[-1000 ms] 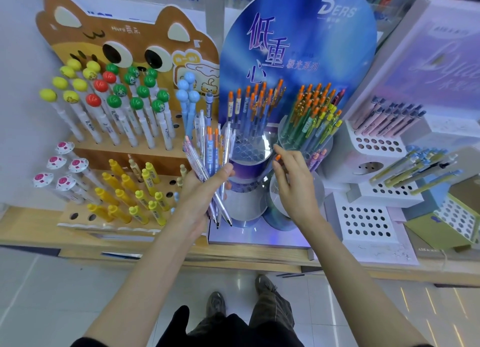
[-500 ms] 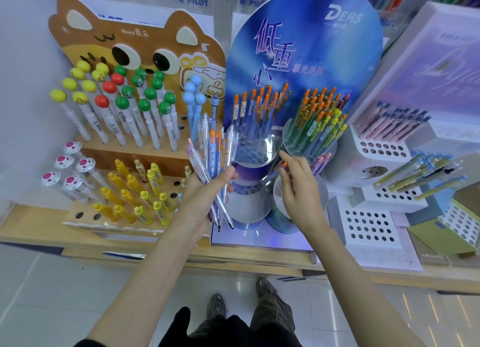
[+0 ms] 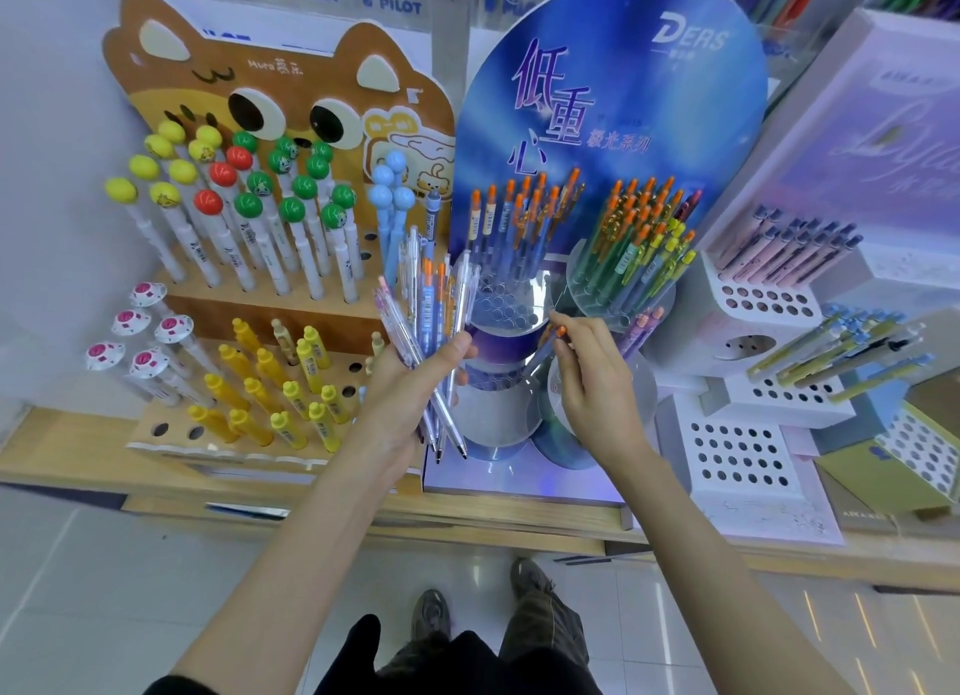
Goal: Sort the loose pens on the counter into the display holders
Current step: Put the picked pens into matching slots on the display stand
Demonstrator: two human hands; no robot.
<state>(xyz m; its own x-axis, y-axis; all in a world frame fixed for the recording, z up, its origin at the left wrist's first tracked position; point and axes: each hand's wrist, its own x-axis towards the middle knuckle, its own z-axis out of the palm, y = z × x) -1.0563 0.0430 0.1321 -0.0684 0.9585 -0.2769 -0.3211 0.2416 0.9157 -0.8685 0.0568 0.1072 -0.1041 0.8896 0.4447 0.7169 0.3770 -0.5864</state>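
Diagonally, one pen (image 3: pixel 540 355) in pinching right fingers (image 3: pixel 577 339) — orange end up-right — left fingers (image 3: pixel 457 347) around fanned bundle (image 3: pixel 431 309).

Two hands (image 3: pixel 410 393) (image 3: pixel 592 387), five pink-capped pens (image 3: pixel 149 361), three red-ball pens (image 3: pixel 223 173), perhaps four blue-ball pens (image 3: pixel 383 176)

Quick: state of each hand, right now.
Left hand: grips a fanned bunch of pens.
Right hand: pinches one orange-tipped pen.
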